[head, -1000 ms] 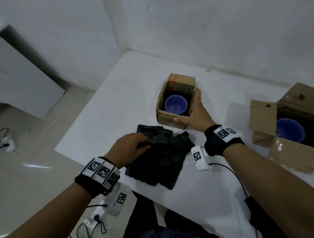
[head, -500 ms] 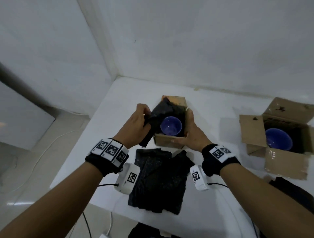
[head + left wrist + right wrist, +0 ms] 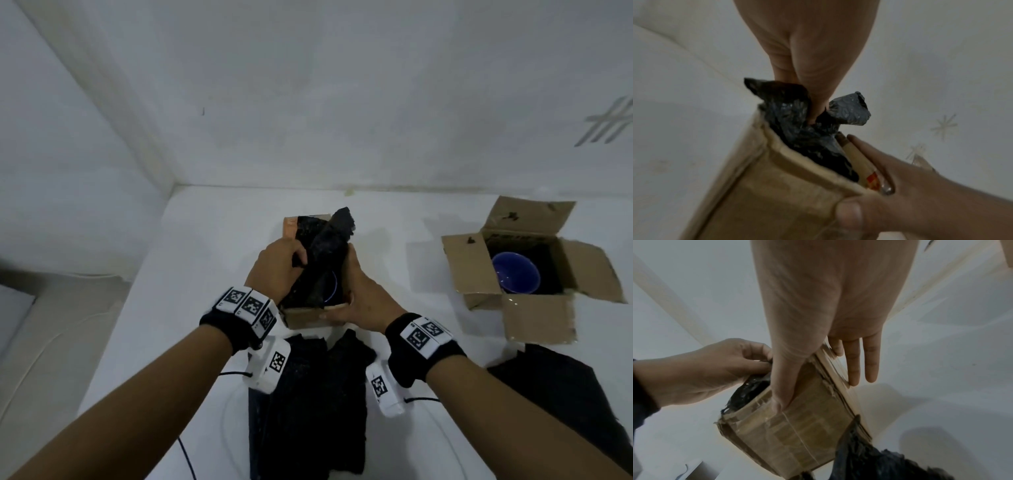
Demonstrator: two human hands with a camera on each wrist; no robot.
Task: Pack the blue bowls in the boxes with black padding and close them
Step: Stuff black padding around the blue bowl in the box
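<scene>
Half a second ago the left hand (image 3: 279, 265) held the black padding sheet (image 3: 320, 260) at the small box's (image 3: 310, 315) left rim; now it pinches the sheet over the opening, hiding most of the blue bowl (image 3: 331, 286) inside. The right hand (image 3: 359, 298) still steadies the box, straight fingers on its right wall, thumb on the near face. Far right on the counter (image 3: 212, 246), the second box (image 3: 524, 270) holds its own bowl (image 3: 515, 277) as before.

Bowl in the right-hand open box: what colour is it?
Blue, plain, no pattern visible. The bowl shows best in the head view, inside the open box.
</scene>
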